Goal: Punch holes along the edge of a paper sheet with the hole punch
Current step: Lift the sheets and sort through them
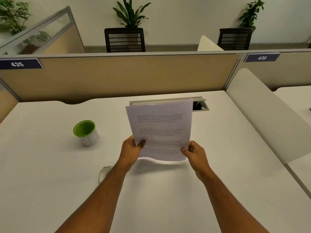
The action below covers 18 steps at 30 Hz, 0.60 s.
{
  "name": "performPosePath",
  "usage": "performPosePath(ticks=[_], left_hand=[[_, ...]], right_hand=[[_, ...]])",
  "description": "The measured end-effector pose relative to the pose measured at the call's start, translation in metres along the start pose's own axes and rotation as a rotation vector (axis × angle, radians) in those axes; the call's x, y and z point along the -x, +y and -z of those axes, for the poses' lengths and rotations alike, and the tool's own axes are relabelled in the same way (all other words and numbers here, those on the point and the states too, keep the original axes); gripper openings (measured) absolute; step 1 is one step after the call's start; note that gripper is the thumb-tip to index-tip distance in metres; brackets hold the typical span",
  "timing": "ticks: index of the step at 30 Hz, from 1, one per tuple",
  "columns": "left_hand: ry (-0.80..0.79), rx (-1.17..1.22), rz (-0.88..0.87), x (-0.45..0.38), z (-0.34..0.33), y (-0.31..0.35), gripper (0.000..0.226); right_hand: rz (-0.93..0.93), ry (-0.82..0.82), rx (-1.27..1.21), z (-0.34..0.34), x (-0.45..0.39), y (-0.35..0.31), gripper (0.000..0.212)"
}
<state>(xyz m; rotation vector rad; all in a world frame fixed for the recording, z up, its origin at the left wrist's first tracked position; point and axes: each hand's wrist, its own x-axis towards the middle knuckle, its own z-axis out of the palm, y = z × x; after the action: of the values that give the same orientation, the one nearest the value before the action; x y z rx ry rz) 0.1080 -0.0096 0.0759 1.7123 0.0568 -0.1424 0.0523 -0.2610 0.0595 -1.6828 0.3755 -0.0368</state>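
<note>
A printed paper sheet (160, 128) is held up above the white desk (50, 165), tilted away from me, its text facing me. My left hand (132, 149) pinches its lower left corner and my right hand (195, 153) pinches its lower right corner. The sheet's bottom edge hangs just above the desk and casts a shadow there. A silver hole punch (103, 172) lies on the desk to the left of the sheet, partly hidden behind my left forearm.
A green-lined white cup (85, 132) stands on the desk to the left. A grey cable hatch (200, 105) sits behind the sheet. Beige partitions bound the desk at the back and a white divider (262, 111) on the right.
</note>
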Motion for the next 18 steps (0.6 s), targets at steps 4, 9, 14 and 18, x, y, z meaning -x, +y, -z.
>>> performPosePath(ticks=[4,9,14,18], left_hand=[[0.067,0.142,0.006,-0.008,-0.002,0.010,0.023],[0.035,0.415,0.057,-0.007,-0.010,0.015,0.026],[-0.065,0.539,0.107,0.001,-0.020,0.007,0.030],[-0.084,0.596,0.160,0.002,-0.014,-0.002,0.030]], right_hand=[[-0.088,0.017,-0.256,0.005,0.000,0.005,0.015],[-0.123,-0.043,-0.786,-0.001,0.007,0.003,0.035],[-0.052,-0.040,-0.799,-0.012,0.007,-0.006,0.043],[0.004,0.055,-0.625,-0.008,-0.002,-0.014,0.033]])
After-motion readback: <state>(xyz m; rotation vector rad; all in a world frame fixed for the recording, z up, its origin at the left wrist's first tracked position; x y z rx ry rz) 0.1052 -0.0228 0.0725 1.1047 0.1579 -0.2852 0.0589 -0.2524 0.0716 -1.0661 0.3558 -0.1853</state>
